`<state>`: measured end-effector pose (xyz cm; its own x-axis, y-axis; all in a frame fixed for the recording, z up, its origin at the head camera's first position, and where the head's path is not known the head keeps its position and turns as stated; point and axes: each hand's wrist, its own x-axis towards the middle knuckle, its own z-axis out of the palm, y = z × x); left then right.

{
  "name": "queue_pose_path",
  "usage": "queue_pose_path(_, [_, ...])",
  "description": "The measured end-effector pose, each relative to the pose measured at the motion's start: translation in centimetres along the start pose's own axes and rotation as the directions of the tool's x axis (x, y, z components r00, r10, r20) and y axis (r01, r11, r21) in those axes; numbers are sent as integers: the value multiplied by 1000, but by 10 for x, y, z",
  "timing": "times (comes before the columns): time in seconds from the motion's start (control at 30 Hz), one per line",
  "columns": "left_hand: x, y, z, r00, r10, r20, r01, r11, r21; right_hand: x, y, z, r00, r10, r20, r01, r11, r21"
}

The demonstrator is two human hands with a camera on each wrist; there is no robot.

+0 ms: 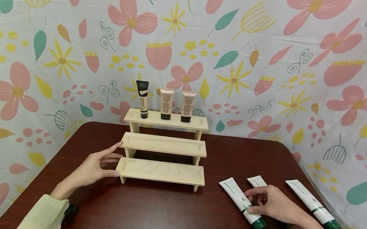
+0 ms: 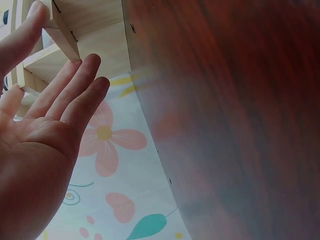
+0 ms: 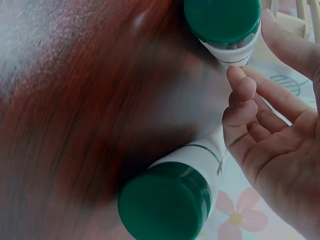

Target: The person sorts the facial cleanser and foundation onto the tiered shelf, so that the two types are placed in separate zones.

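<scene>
A three-step wooden stand [image 1: 163, 170] is at the centre. My left hand [image 1: 90, 168] touches its left side, thumb at the bottom step and forefinger at the middle one; the left wrist view shows the fingers of this hand [image 2: 45, 135] extended. On the right, my right hand [image 1: 273, 205] pinches a white tube [image 1: 235, 193] with a green cap, thumb and forefinger at its sides. The right wrist view has that cap [image 3: 222, 20] above the fingers of the hand [image 3: 275, 135]. The tube lies slanted, cap towards the front.
A second white tube [image 1: 258, 181] is partly hidden behind my right hand, and a third [image 1: 311, 202] lies farther right. On the top step stand a black-and-beige tube [image 1: 143, 100] and two beige tubes [image 1: 166, 103]. A patterned cloth [image 1: 236, 62] hangs behind the dark table [image 1: 153, 213].
</scene>
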<state>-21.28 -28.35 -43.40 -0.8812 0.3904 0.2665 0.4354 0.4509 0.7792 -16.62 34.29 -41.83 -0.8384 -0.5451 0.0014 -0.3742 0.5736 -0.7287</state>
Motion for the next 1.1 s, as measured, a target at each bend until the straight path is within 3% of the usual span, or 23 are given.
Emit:
queue_pose_path(0.4, [1, 0, 0, 1000, 1, -1, -1, 1000, 21, 4, 4, -1, 999, -13, 48, 10, 999, 51])
queue_pose_path(0.67, [2, -3, 0, 1000, 11, 3, -11, 1000, 7, 8, 2, 1, 990, 59, 128, -72, 992, 104])
queue_pose_path(0.9, [1, -2, 1, 1000, 8, 1, -8, 1000, 8, 12, 6, 1, 985, 46, 167, -69, 988, 136])
queue_pose_path(1.1, [1, -2, 2, 1000, 23, -5, -23, 1000, 8, 15, 5, 2, 975, 82, 208, -116, 980, 159])
